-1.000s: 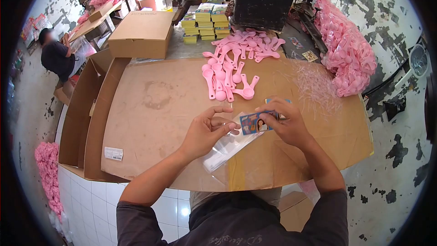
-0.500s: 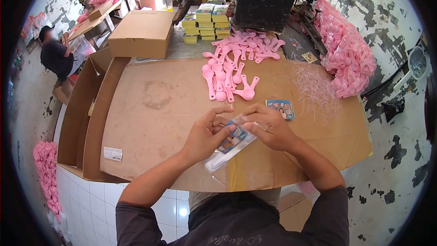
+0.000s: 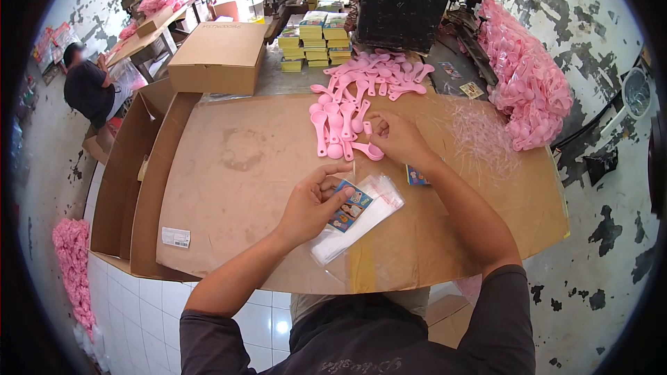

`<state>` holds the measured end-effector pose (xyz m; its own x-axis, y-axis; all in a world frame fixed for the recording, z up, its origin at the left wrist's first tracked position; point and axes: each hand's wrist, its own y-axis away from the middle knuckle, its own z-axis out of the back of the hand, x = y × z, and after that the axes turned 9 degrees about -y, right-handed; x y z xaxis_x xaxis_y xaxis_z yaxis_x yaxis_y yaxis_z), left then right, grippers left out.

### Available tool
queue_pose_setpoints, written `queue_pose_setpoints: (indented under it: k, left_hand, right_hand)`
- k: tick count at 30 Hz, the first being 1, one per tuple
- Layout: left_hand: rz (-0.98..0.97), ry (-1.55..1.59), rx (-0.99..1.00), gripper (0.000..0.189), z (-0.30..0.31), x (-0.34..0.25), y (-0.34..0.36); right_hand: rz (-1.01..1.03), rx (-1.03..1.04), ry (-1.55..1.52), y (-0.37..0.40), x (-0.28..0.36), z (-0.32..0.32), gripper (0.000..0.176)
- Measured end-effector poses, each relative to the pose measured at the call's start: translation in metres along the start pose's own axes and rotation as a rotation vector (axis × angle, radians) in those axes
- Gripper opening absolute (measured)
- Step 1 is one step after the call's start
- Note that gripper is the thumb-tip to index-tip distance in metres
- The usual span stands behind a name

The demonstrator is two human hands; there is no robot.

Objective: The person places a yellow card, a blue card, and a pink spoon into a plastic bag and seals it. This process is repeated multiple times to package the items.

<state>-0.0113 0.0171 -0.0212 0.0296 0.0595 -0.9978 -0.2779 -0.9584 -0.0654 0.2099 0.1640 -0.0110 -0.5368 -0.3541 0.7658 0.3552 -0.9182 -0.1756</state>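
My left hand (image 3: 310, 203) pinches a small blue printed card (image 3: 351, 206) between thumb and fingers. Beneath that card, a stack of clear plastic bags (image 3: 381, 198) lies slantwise on the cardboard. My right hand (image 3: 399, 140) is at the near right edge of the pink measuring spoons (image 3: 335, 121), its fingers closed round a pink spoon (image 3: 368, 127) whose handle end shows at the fingertips. Another spoon (image 3: 375, 152) lies just below those fingers. Partly hidden under my right forearm is a second stack of blue cards (image 3: 417, 176).
Stacks of yellow-edged cards (image 3: 314, 35) stand at the back, beside a closed carton (image 3: 219, 55) and a black metal box (image 3: 403, 3). Pink bagged goods (image 3: 524, 83) and plastic strips (image 3: 483, 132) lie right. An open carton (image 3: 132, 180) borders the left; a person (image 3: 90, 87) sits beyond.
My right hand has left the card and plastic bag and moved up and right to the spoons, where some have shifted. My left hand stays in place with the card.
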Motion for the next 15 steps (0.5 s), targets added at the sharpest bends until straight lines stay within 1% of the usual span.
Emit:
queue_pose_setpoints:
  k: [3,6,8,12,15]
  left_hand:
    - [-0.008,-0.025,-0.003,0.038,-0.002,-0.001,0.001]
    - [-0.013,-0.034,0.006,0.037,-0.003,0.002,0.000]
    - [-0.012,-0.042,0.003,0.036,-0.003,0.002,0.001]
    - [0.015,-0.053,-0.008,0.036,-0.004,-0.002,0.001]
    - [0.016,-0.046,-0.011,0.036,-0.005,0.002,0.001]
  right_hand:
    - [0.120,-0.002,0.172,0.001,-0.002,0.001,0.046]
    - [-0.073,0.050,-0.087,0.003,0.004,0.001,0.048]
    - [-0.083,0.037,-0.088,-0.001,-0.017,-0.004,0.048]
    - [-0.134,0.056,-0.025,0.010,0.014,-0.001,0.049]
    - [-0.120,-0.015,-0.096,0.009,0.005,-0.008,0.047]
